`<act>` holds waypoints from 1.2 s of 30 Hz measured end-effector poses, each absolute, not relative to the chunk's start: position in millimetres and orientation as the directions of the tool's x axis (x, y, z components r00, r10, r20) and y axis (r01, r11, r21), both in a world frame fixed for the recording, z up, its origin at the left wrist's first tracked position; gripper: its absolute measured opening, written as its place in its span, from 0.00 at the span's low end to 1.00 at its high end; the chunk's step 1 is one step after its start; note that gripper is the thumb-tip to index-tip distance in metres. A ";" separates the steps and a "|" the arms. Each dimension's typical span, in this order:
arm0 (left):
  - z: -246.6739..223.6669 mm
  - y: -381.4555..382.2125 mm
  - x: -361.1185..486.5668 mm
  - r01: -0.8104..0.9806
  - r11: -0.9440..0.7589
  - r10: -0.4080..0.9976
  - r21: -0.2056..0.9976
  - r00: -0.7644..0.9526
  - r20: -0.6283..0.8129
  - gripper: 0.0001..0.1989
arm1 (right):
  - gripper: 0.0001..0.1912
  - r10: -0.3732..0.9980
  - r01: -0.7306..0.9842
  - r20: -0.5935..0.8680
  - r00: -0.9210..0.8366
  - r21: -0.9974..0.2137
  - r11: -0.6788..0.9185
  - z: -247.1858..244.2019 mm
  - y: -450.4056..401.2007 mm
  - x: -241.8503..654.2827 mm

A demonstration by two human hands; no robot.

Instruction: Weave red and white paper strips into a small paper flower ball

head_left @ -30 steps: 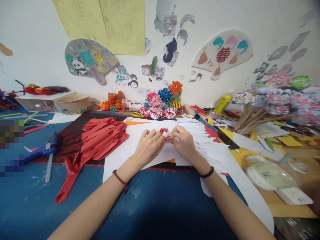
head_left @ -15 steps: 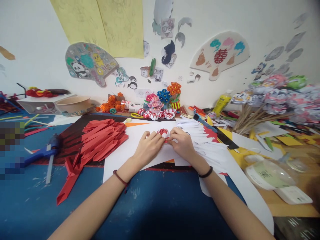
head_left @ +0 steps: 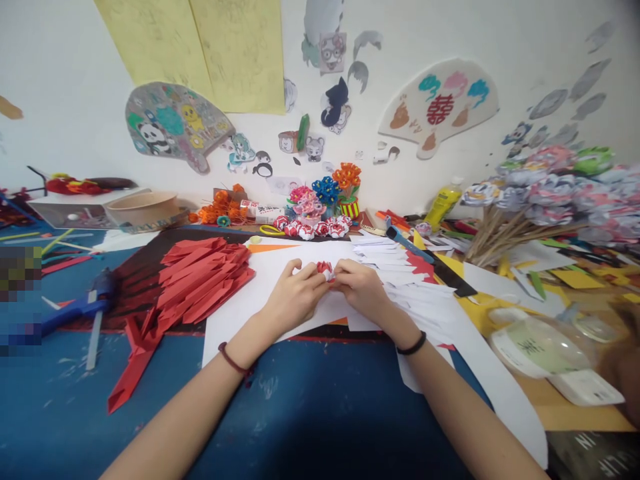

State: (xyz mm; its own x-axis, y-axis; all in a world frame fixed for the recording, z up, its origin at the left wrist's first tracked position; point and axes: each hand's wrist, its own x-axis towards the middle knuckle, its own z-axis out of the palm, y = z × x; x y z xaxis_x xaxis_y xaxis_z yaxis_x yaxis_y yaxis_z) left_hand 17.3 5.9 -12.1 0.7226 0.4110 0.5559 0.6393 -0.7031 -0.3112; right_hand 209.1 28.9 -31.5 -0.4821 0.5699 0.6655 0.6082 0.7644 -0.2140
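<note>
Centrally, a red-and-white flower (head_left: 325,268), partly covered, is pinched by left hand (head_left: 299,293) and right hand (head_left: 361,290); red strips (head_left: 205,277) are piled centre-left.

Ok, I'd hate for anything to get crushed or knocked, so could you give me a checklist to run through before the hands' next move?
1. Left hand on the small red-and-white folded-paper flower: ok, fingers at its left side.
2. Right hand on the flower: ok, fingers at its right side.
3. Flower's lower folds lined up: cannot tell, fingers cover them.
4. Heaped red folded-paper strips clear of left hand: ok, visible gap.
5. White paper strips clear of right hand: cannot tell, they overlap in view.
6. Blue plastic glue gun clear of left forearm: ok, well apart.
</note>
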 end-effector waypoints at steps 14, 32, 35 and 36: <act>-16.4 8.5 20.4 0.699 -0.709 0.488 -0.091 0.580 0.653 0.12 | 0.11 0.579 0.657 0.695 -0.427 -0.202 0.727 -30.7 26.3 208.6; -19.8 5.0 23.8 0.729 -0.652 0.474 -0.208 0.606 0.639 0.08 | 0.11 0.568 0.666 0.706 -0.424 -0.182 0.724 -25.0 26.2 211.0; -19.7 4.6 23.9 0.728 -0.648 0.479 -0.222 0.617 0.624 0.10 | 0.11 0.555 0.676 0.708 -0.436 -0.149 0.722 -25.2 26.6 210.6; -19.9 4.5 24.1 0.728 -0.647 0.482 -0.224 0.619 0.620 0.10 | 0.11 0.555 0.680 0.709 -0.435 -0.145 0.719 -25.4 26.5 210.3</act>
